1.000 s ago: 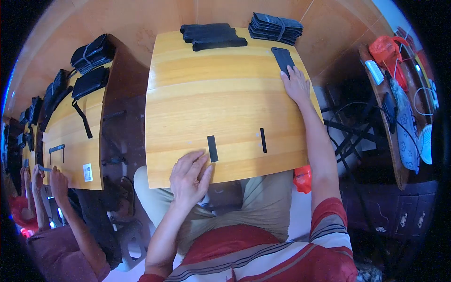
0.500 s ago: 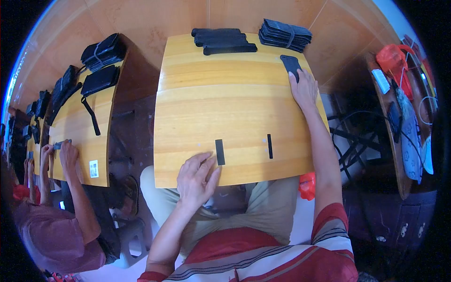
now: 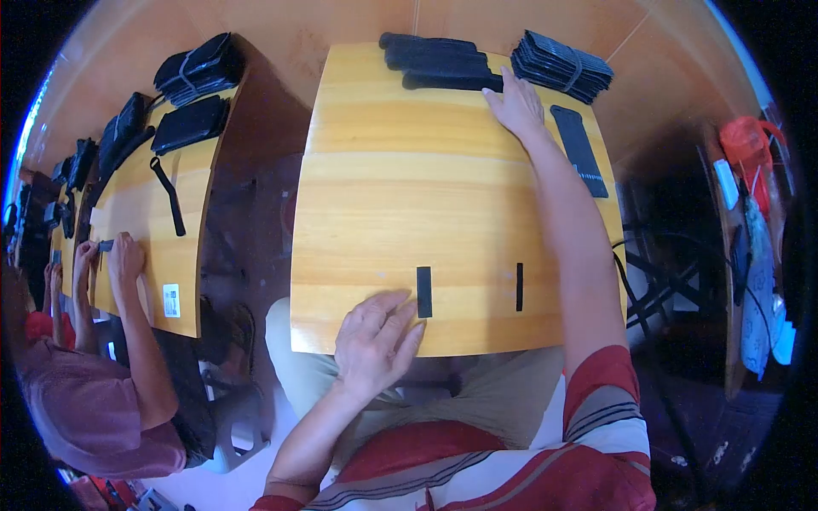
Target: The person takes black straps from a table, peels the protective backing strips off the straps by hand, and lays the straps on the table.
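My left hand (image 3: 372, 341) rests at the table's near edge, fingers loosely spread, holding nothing. Its fingertips lie just beside a short black strip (image 3: 424, 292). A thinner black strip (image 3: 519, 287) lies further right. At the back, my right hand (image 3: 518, 104) has its thumb and fingers around the right end of the nearest black strap (image 3: 452, 80), part of a stack of black straps (image 3: 430, 53). A flat black panel (image 3: 576, 145) with a hole at its far end and pale marks near its lower end lies along the right edge, beside my right forearm.
A tied bundle of black pieces (image 3: 562, 66) sits at the back right corner of the wooden table (image 3: 409, 204). On the left, a co-worker (image 3: 94, 383) works at another table (image 3: 189, 255) holding black bundles. A red bag (image 3: 748, 153) hangs at the far right.
My right hand has left the black panel on the right and moved left and away from me to the strap stack. My left hand stays by the short strip. The view has shifted slightly.
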`<state>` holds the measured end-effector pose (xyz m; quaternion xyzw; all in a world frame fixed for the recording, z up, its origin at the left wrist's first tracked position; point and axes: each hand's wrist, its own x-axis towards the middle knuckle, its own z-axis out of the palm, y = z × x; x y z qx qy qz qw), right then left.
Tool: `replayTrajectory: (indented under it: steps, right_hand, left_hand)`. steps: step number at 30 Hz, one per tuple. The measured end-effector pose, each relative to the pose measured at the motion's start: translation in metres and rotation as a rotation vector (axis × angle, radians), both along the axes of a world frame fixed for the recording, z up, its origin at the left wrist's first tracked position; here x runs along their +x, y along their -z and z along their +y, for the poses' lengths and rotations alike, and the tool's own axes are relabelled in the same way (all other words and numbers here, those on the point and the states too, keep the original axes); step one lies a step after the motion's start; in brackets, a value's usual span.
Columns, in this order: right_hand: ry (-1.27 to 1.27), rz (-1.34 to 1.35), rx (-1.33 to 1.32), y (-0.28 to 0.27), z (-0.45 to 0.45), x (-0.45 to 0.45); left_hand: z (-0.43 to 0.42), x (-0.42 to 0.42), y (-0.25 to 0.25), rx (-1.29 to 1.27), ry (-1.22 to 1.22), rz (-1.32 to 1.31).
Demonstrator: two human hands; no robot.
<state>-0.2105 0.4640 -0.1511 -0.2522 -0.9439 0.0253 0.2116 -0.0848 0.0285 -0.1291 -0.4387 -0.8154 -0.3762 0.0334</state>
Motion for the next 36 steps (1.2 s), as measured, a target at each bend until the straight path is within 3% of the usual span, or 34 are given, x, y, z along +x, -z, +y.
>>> replayTrajectory:
  steps: [1,11,17,26,32,36]
  right_hand:
    - [0.035,-0.098,-0.062,-0.006,-0.002,-0.001]
    - [-0.132,-0.008,-0.21,-0.009,-0.003,0.025]
    - [-0.195,-0.032,-0.009,0.0,-0.004,0.039]
    - [-0.286,0.178,-0.123,-0.008,-0.018,0.051]
    - [-0.236,0.235,-0.303,-0.021,-0.041,0.09]
    - [-0.208,0.272,-0.719,-0.036,-0.071,0.137]
  left_hand:
    - [0.0,0.0,0.001,0.005,-0.001,0.002]
    - [0.002,0.001,-0.001,0.022,-0.01,0.038]
    - [0.001,0.005,-0.004,0.027,-0.013,0.07]
    - [0.0,0.006,-0.003,0.004,-0.011,0.047]
    - [-0.003,0.009,-0.004,0.023,-0.02,0.033]
    - [-0.008,0.011,0.003,0.167,-0.059,-0.082]
